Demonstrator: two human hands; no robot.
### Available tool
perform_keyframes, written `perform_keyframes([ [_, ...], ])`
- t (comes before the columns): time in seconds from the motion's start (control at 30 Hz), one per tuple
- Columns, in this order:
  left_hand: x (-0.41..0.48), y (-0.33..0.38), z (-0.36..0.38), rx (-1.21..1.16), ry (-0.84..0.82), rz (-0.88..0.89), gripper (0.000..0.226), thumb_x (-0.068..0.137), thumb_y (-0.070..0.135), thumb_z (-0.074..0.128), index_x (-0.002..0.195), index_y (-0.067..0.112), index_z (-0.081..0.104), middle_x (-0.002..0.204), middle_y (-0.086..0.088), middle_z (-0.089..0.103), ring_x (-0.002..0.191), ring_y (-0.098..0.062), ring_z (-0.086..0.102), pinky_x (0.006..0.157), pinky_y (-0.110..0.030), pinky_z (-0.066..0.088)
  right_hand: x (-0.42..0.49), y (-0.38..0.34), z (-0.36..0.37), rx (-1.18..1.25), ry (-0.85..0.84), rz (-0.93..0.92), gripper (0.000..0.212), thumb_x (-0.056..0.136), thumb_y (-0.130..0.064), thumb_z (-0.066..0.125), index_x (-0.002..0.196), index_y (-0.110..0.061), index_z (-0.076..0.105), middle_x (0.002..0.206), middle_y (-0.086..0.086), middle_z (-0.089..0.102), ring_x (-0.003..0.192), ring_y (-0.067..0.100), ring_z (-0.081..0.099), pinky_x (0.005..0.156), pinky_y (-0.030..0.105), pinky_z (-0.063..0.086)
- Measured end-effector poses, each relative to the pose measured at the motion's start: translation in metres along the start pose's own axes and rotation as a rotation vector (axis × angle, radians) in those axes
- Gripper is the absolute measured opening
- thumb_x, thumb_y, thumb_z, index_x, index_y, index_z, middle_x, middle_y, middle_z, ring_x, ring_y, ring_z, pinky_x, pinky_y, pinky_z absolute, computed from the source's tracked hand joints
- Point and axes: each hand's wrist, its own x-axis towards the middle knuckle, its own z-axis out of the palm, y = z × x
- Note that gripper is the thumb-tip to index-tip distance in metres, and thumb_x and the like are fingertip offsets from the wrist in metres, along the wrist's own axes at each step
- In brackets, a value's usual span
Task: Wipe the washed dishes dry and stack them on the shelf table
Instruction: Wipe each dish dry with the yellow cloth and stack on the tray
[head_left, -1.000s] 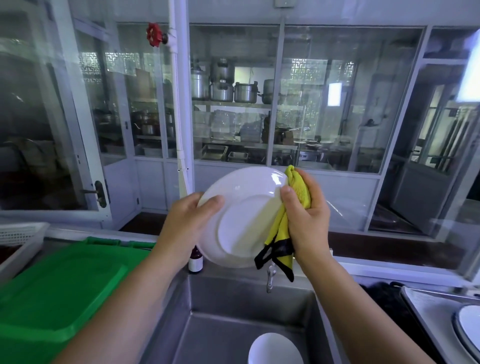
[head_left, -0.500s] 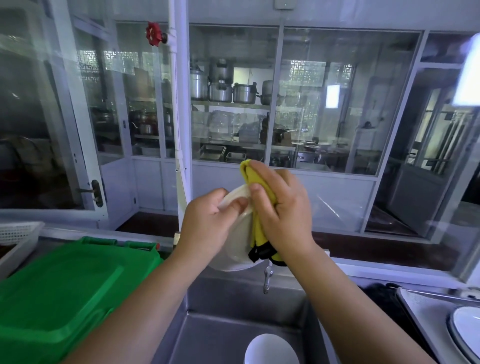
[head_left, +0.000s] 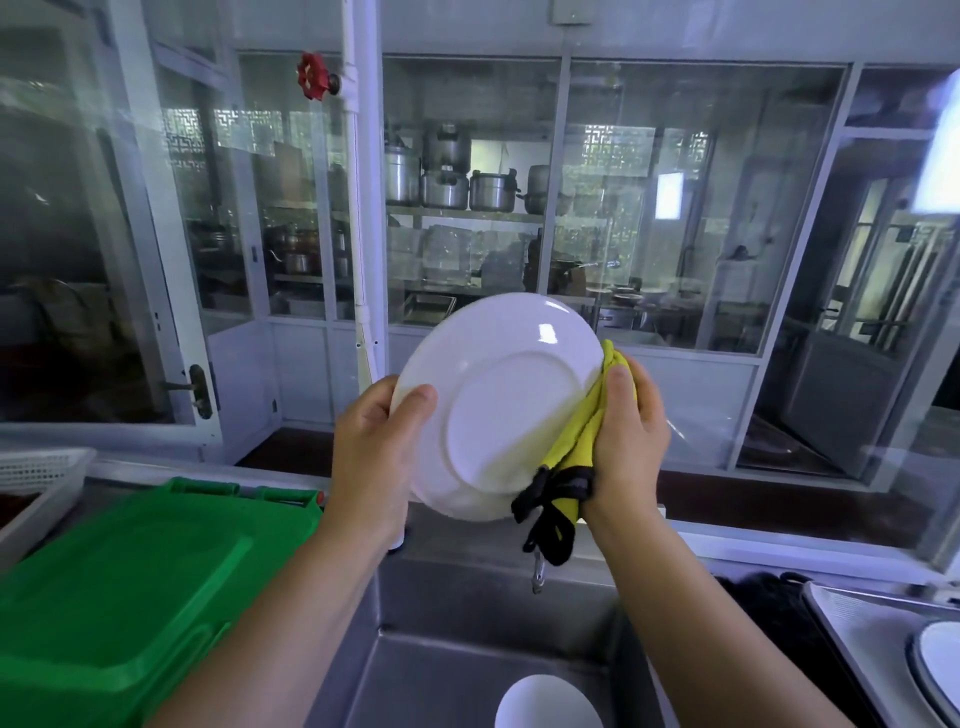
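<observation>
- Stainless steel sink (head_left: 467, 597) fills the lower middle of the view, below a glazed partition (head_left: 675, 208) with cooking pots (head_left: 447, 182) shelved behind it at 12 o'clock.
- White plate (head_left: 498, 405) is held up on edge over the sink, tilted, its underside toward the camera.
- Left hand (head_left: 374, 447) grips the plate's rim at 9 o'clock, thumb on the underside, fingers hidden behind.
- Right hand (head_left: 631, 441) is wrapped round a yellow cloth (head_left: 582, 441) and presses it to the rim at about 3 to 4 o'clock; the cloth's black loops dangle at 5 o'clock.
- Likely risk: only one edge is truly gripped — a wet rim plus the cloth's sideways push could slip it past the thumb, dropping it onto the crockery below.
- Lesser risk: the loops could snag the tap (head_left: 537, 569) just beneath them.
- In the sink at 6 o'clock sits a white bowl (head_left: 548, 701), partly cut off; contents cannot be told.
- Metal tray (head_left: 857, 629) at 4 o'clock carries a dark-rimmed white dish (head_left: 940, 660).
- Green plastic bin (head_left: 130, 582) at 8 o'clock is lidded — contents hidden.
- White perforated basket (head_left: 41, 467) at 9 o'clock: contents unclear.
</observation>
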Motion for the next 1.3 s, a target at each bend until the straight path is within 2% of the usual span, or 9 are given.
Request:
perform_keyframes([
  [0.1,0.011,0.004,-0.009,0.130,-0.132,-0.063,0.013,0.065,0.036,0.067,0.065,0.023,0.067,0.065,0.003,0.064,0.059,-0.014,0.058,0.052,-0.026,0.043,0.004,-0.003,-0.007,-0.113,-0.055,-0.113,0.018,0.095,-0.024,0.055,0.105,-0.031,0.068,0.094,-0.020,0.069,0.087,-0.002,0.064,0.070,0.014,0.049],
  [0.2,0.021,0.004,-0.009,0.273,-0.186,-0.046,0.032,0.069,0.044,0.074,0.078,0.014,0.067,0.074,-0.008,0.068,0.066,-0.019,0.061,0.061,-0.033,0.045,-0.002,-0.003,-0.008,-0.232,-0.178,-0.220,0.017,0.096,-0.023,0.056,0.105,-0.031,0.067,0.090,-0.025,0.067,0.083,-0.008,0.060,0.068,0.009,0.047],
  [0.37,0.014,-0.005,-0.007,0.280,-0.159,-0.002,0.072,0.062,0.059,0.069,0.083,-0.008,0.053,0.073,-0.026,0.057,0.064,-0.020,0.051,0.063,-0.035,0.038,0.003,0.002,-0.011,-0.517,-0.251,-0.478,0.024,0.093,-0.034,0.052,0.114,-0.038,0.063,0.097,-0.018,0.066,0.090,0.001,0.060,0.079,0.027,0.050],
  [0.53,-0.001,-0.014,0.015,0.429,-0.125,0.049,0.035,0.078,0.038,0.071,0.062,0.012,0.056,0.054,0.001,0.050,0.053,-0.011,0.044,0.055,-0.030,0.034,0.004,-0.003,0.010,-0.884,-0.407,-1.028,0.033,0.087,-0.037,0.050,0.114,-0.027,0.068,0.082,-0.001,0.061,0.076,0.018,0.058,0.064,0.031,0.046],
  [0.67,0.001,-0.012,0.009,0.287,-0.042,0.118,0.054,0.066,0.056,0.067,0.066,0.005,0.049,0.058,-0.008,0.046,0.058,-0.016,0.042,0.058,-0.033,0.032,0.015,-0.005,0.007,-0.597,-0.354,-0.700,0.025,0.093,-0.035,0.050,0.113,-0.033,0.065,0.094,-0.010,0.067,0.087,0.008,0.061,0.074,0.029,0.049],
  [0.9,-0.006,-0.009,0.017,-0.012,0.064,0.084,0.035,0.068,0.048,0.069,0.068,0.014,0.059,0.069,-0.001,0.060,0.068,-0.016,0.053,0.064,-0.034,0.041,0.005,0.012,-0.004,0.057,0.013,-0.005,0.023,0.100,-0.022,0.047,0.103,-0.023,0.070,0.088,-0.010,0.070,0.084,0.009,0.062,0.074,0.025,0.052],
  [1.07,0.005,-0.010,-0.002,0.153,-0.161,-0.183,0.015,0.065,0.036,0.064,0.068,0.023,0.072,0.067,0.000,0.068,0.064,-0.015,0.061,0.058,-0.024,0.045,0.015,0.006,-0.019,-0.104,-0.010,-0.063,0.019,0.095,-0.019,0.054,0.097,-0.025,0.072,0.087,-0.012,0.071,0.079,0.004,0.063,0.072,0.023,0.051],
  [1.17,0.019,-0.005,-0.006,0.391,-0.340,-0.140,0.048,0.064,0.057,0.065,0.080,0.012,0.067,0.080,-0.018,0.068,0.068,-0.020,0.059,0.066,-0.033,0.040,0.015,0.007,-0.024,-0.233,-0.107,-0.154,0.015,0.093,-0.019,0.059,0.095,-0.027,0.071,0.083,-0.015,0.069,0.077,0.001,0.061,0.069,0.016,0.048],
  [1.3,0.019,-0.003,0.003,0.544,-0.409,-0.078,0.033,0.088,0.037,0.065,0.083,0.004,0.064,0.074,-0.011,0.069,0.062,-0.016,0.059,0.062,-0.030,0.042,0.009,0.015,-0.031,-0.401,-0.233,-0.293,0.016,0.094,-0.020,0.059,0.103,-0.029,0.069,0.093,-0.021,0.068,0.089,-0.002,0.061,0.079,0.018,0.047],
])
